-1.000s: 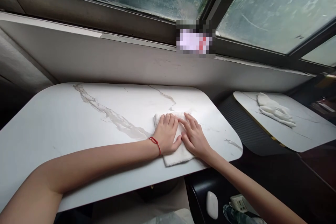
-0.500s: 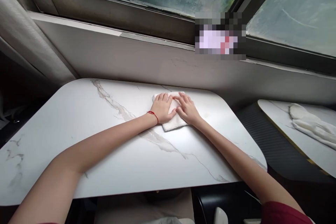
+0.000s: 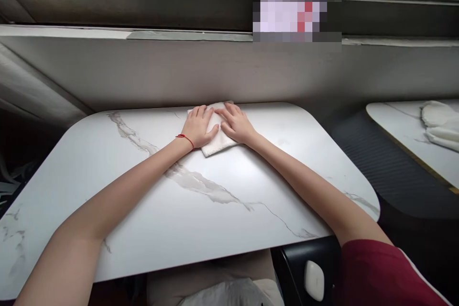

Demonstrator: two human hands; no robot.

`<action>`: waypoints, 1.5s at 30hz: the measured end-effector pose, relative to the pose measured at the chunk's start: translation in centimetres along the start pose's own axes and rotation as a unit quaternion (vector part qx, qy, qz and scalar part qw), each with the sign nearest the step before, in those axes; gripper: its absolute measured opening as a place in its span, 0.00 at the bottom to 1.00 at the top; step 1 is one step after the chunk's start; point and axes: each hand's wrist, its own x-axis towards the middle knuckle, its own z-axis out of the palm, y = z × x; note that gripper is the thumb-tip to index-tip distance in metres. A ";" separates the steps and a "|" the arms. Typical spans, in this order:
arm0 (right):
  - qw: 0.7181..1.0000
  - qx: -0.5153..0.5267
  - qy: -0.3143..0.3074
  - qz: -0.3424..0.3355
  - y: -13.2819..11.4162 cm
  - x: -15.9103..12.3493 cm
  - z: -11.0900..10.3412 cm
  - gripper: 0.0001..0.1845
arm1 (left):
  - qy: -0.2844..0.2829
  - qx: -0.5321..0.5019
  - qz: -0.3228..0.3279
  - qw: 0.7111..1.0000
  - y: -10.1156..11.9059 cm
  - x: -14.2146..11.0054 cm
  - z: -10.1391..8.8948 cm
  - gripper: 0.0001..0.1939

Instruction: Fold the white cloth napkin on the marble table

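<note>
A folded white cloth (image 3: pixel 219 142) lies on the white, marble-patterned table (image 3: pixel 143 229), by the far edge along the wall. Spread flat over its left side is my left hand (image 3: pixel 199 126), with a red string bracelet on the wrist. My right hand (image 3: pixel 238 124) rests on the right part of the cloth, fingers stretched out and pointing up-left. The two thumbs point toward each other with a small gap of cloth between them. Both palms face down, and the cloth's middle is partly covered by the fingers.
A second marble-patterned table (image 3: pixel 405 129) stands to the right, bearing a crumpled white cloth (image 3: pixel 442 122). Behind the near table rises a grey wall (image 3: pixel 172 71) below windows. A white rounded case (image 3: pixel 314 279) sits on a black surface at the lower right.
Both hands and the cloth have slid a little toward the wall, reaching the table's far edge. The camera view has also turned and tilted down.
</note>
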 end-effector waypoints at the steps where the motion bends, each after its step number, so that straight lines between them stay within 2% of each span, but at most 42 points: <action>1: 1.000 0.002 0.001 -0.003 0.1 0.0 0.0 0.29 | 0.001 0.000 0.002 1.000 -0.1 0.0 0.0 0.31; 20: 1.000 0.010 0.002 -0.024 1.2 -0.1 0.5 0.28 | -0.006 -0.020 0.003 1.000 0.1 0.2 0.2 0.31; 32: 1.000 -0.014 -0.003 -0.008 0.6 -0.3 0.3 0.28 | 0.031 -0.014 0.006 0.999 0.3 -0.3 0.3 0.28; 39: 0.999 -0.031 -0.008 0.012 -0.6 -1.8 -0.3 0.29 | 0.025 0.012 -0.007 1.000 2.0 -1.4 0.2 0.29; 45: 0.997 -0.068 -0.011 0.035 -2.3 -4.6 -0.9 0.29 | 0.020 0.032 0.002 0.999 4.0 -3.0 -0.3 0.28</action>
